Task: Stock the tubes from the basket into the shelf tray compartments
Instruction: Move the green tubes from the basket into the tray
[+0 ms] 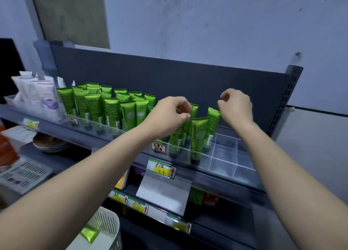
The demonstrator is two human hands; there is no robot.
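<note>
White pouches point(37, 97) far left; stacked dishes point(50, 144) below; yellow price tags point(160, 168).

Stained pale wall point(226, 24) behind a dark metal shelving unit point(169, 76).

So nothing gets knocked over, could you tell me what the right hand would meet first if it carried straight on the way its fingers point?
Probably the crimped top of the rightmost green tube; the fingers of the right hand look almost on it, though depth is unclear.

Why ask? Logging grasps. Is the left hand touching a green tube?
Touching. Head view: the left hand pinches the green tube by its top edge.
</note>
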